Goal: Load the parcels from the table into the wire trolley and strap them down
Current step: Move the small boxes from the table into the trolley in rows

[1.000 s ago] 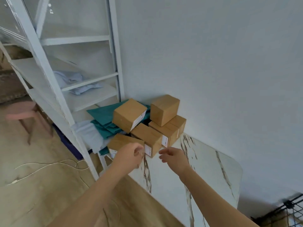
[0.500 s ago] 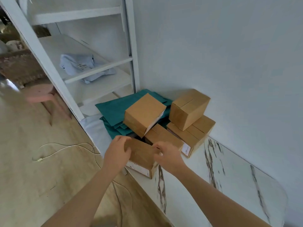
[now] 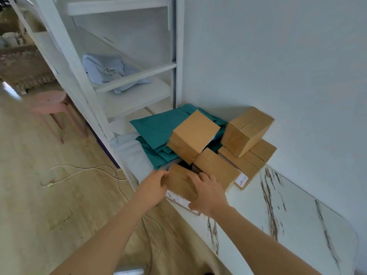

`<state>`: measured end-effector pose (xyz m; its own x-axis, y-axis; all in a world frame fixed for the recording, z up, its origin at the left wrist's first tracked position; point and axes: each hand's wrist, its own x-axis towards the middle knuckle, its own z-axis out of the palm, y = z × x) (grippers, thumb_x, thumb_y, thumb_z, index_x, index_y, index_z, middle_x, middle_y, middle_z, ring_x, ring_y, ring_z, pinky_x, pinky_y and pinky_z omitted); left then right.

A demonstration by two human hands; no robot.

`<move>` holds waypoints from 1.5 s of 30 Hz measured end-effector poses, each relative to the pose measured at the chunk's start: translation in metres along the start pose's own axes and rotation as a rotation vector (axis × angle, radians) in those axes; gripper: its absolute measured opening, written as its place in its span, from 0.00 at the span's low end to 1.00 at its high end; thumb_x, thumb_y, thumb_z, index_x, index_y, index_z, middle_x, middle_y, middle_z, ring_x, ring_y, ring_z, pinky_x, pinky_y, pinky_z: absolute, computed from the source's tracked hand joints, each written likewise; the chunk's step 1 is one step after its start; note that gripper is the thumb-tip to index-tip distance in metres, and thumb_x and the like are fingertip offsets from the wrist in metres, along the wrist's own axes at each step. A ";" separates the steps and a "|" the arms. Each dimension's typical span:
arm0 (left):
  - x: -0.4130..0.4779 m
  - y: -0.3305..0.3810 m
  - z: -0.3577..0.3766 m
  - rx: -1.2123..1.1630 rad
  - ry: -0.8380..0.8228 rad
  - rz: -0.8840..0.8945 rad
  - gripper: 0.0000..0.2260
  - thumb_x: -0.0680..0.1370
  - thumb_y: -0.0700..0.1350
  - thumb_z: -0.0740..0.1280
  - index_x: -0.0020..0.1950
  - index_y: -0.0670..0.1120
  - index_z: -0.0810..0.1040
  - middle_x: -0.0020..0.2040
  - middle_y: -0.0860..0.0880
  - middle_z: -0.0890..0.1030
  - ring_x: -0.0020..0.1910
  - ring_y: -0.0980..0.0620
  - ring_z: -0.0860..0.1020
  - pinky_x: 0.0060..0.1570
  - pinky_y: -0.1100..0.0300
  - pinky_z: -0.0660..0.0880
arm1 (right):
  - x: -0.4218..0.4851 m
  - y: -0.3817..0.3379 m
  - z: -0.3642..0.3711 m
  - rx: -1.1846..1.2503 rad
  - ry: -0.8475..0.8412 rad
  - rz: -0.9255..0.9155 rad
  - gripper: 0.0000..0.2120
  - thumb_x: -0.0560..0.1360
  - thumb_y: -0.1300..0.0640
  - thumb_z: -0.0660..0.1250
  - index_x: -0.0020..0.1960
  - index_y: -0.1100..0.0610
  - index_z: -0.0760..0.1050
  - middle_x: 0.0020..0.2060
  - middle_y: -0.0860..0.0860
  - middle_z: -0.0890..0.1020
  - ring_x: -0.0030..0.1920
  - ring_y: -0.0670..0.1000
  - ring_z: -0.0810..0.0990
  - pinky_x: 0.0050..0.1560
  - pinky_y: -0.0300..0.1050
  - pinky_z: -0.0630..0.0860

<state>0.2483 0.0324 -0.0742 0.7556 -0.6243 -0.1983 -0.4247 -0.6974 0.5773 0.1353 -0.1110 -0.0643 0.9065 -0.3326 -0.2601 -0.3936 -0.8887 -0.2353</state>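
Note:
Several brown cardboard parcels are piled at the far end of the white marble-pattern table (image 3: 294,211). The nearest parcel (image 3: 179,182) lies at the table's front-left edge, its white label facing me. My left hand (image 3: 154,186) grips its left end and my right hand (image 3: 208,192) grips its right side, fingers curled over the top. Behind it lie a flat box (image 3: 217,167), a tilted box (image 3: 193,135) and a stacked pair, upper box (image 3: 247,131). Teal mailer bags (image 3: 156,133) lie under the pile. The wire trolley is out of view.
A white shelving unit (image 3: 79,80) stands left of the table, with a pale blue bag (image 3: 105,70) on a shelf. A pink stool (image 3: 50,102) and a loose white cable (image 3: 83,171) are on the wooden floor. The wall runs close behind the parcels.
Both hands reached forward and closed on the nearest parcel. The camera moved closer and turned left, so the trolley corner left the view.

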 end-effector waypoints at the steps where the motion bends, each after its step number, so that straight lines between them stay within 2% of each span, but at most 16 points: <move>1: -0.002 -0.002 -0.001 -0.025 -0.012 -0.007 0.18 0.78 0.40 0.60 0.68 0.49 0.70 0.62 0.48 0.74 0.58 0.51 0.74 0.55 0.59 0.72 | -0.001 -0.002 0.001 -0.004 0.006 0.005 0.41 0.67 0.49 0.71 0.74 0.46 0.53 0.67 0.52 0.65 0.66 0.55 0.62 0.64 0.46 0.63; 6: -0.011 -0.008 -0.006 -0.112 -0.059 -0.048 0.18 0.78 0.40 0.61 0.69 0.48 0.69 0.60 0.49 0.76 0.56 0.51 0.75 0.57 0.57 0.72 | -0.015 -0.008 0.008 0.070 -0.012 0.089 0.43 0.63 0.49 0.72 0.73 0.44 0.54 0.60 0.53 0.68 0.61 0.54 0.66 0.61 0.46 0.68; 11: -0.021 -0.002 -0.008 -0.152 -0.117 -0.025 0.16 0.78 0.41 0.60 0.66 0.49 0.70 0.54 0.53 0.76 0.51 0.55 0.74 0.51 0.63 0.70 | -0.037 -0.005 0.006 0.257 -0.018 0.218 0.39 0.61 0.49 0.71 0.68 0.42 0.59 0.57 0.50 0.71 0.57 0.52 0.69 0.56 0.47 0.73; 14: -0.024 0.008 -0.005 -0.190 -0.138 0.005 0.15 0.79 0.43 0.61 0.65 0.49 0.71 0.53 0.54 0.77 0.51 0.56 0.74 0.48 0.64 0.70 | -0.055 0.002 -0.001 0.481 -0.008 0.340 0.37 0.59 0.49 0.69 0.66 0.42 0.62 0.47 0.49 0.76 0.48 0.50 0.76 0.44 0.44 0.76; 17: -0.030 0.022 -0.001 -0.195 -0.176 0.065 0.15 0.79 0.46 0.62 0.66 0.48 0.71 0.57 0.52 0.76 0.53 0.57 0.73 0.54 0.62 0.70 | -0.077 0.010 -0.007 0.683 0.029 0.456 0.29 0.64 0.54 0.69 0.63 0.46 0.65 0.40 0.48 0.80 0.40 0.47 0.81 0.40 0.40 0.78; 20: -0.041 0.036 0.005 -0.224 -0.236 0.127 0.14 0.80 0.46 0.62 0.65 0.47 0.71 0.61 0.51 0.75 0.53 0.57 0.71 0.52 0.62 0.68 | -0.098 0.015 -0.007 0.853 0.099 0.560 0.25 0.67 0.56 0.69 0.63 0.48 0.67 0.44 0.48 0.80 0.39 0.46 0.81 0.38 0.37 0.77; 22: -0.049 0.043 0.008 -0.259 -0.284 0.143 0.16 0.80 0.44 0.62 0.67 0.45 0.68 0.61 0.51 0.74 0.54 0.57 0.70 0.53 0.63 0.66 | -0.109 0.017 -0.005 0.909 0.127 0.620 0.24 0.68 0.56 0.69 0.62 0.48 0.67 0.46 0.49 0.80 0.41 0.47 0.81 0.40 0.37 0.76; 25: -0.053 0.051 0.011 -0.373 -0.310 0.093 0.23 0.79 0.46 0.63 0.72 0.44 0.61 0.67 0.47 0.70 0.65 0.50 0.69 0.60 0.57 0.67 | -0.124 0.021 -0.003 0.972 0.165 0.687 0.25 0.67 0.56 0.69 0.62 0.48 0.68 0.49 0.51 0.81 0.46 0.50 0.81 0.46 0.42 0.78; 27: -0.052 0.056 0.015 -0.489 -0.330 0.020 0.26 0.78 0.48 0.64 0.73 0.45 0.60 0.70 0.46 0.68 0.67 0.47 0.68 0.64 0.52 0.68 | -0.136 0.022 -0.003 1.069 0.207 0.711 0.23 0.68 0.56 0.69 0.62 0.50 0.69 0.47 0.52 0.80 0.45 0.49 0.80 0.43 0.40 0.77; 30: -0.051 0.065 0.028 -0.638 -0.466 -0.091 0.27 0.77 0.52 0.65 0.73 0.49 0.60 0.68 0.47 0.70 0.65 0.46 0.71 0.61 0.50 0.72 | -0.155 0.024 0.000 1.263 0.296 0.764 0.19 0.69 0.57 0.68 0.60 0.53 0.72 0.46 0.54 0.80 0.44 0.51 0.78 0.45 0.44 0.74; 34: -0.063 0.091 0.053 -0.704 -0.691 -0.076 0.17 0.78 0.55 0.64 0.65 0.52 0.70 0.55 0.52 0.79 0.54 0.51 0.77 0.57 0.49 0.74 | -0.184 0.029 0.008 1.411 0.400 0.823 0.11 0.70 0.57 0.67 0.52 0.50 0.76 0.50 0.58 0.81 0.47 0.53 0.77 0.51 0.48 0.76; 37: -0.079 0.117 0.069 -0.703 -0.741 -0.031 0.11 0.77 0.54 0.65 0.58 0.54 0.72 0.50 0.55 0.80 0.50 0.53 0.77 0.51 0.52 0.74 | -0.209 0.039 0.010 1.425 0.458 0.857 0.13 0.71 0.56 0.66 0.56 0.51 0.77 0.54 0.59 0.81 0.50 0.54 0.78 0.57 0.50 0.75; 39: -0.086 0.134 0.077 -0.688 -0.765 -0.014 0.13 0.77 0.54 0.66 0.60 0.52 0.72 0.51 0.53 0.80 0.50 0.54 0.77 0.46 0.55 0.74 | -0.225 0.049 0.009 1.439 0.492 0.860 0.13 0.72 0.56 0.66 0.56 0.51 0.77 0.55 0.58 0.81 0.51 0.54 0.78 0.58 0.50 0.75; 42: -0.094 0.156 0.092 -0.637 -0.779 0.008 0.18 0.76 0.53 0.67 0.64 0.50 0.71 0.55 0.51 0.80 0.54 0.50 0.78 0.51 0.52 0.75 | -0.246 0.062 0.010 1.463 0.528 0.850 0.13 0.74 0.58 0.64 0.58 0.52 0.77 0.52 0.56 0.82 0.52 0.54 0.79 0.58 0.50 0.75; 45: -0.106 0.180 0.108 -0.599 -0.801 0.047 0.15 0.77 0.51 0.66 0.63 0.51 0.71 0.56 0.50 0.80 0.55 0.49 0.77 0.55 0.50 0.74 | -0.266 0.076 0.013 1.481 0.576 0.852 0.15 0.74 0.59 0.64 0.59 0.51 0.76 0.50 0.53 0.84 0.52 0.53 0.81 0.56 0.48 0.76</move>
<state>0.0378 -0.0646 -0.0350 0.0923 -0.8533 -0.5132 0.0423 -0.5116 0.8582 -0.1377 -0.0858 -0.0250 0.2099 -0.8424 -0.4963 -0.2334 0.4498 -0.8621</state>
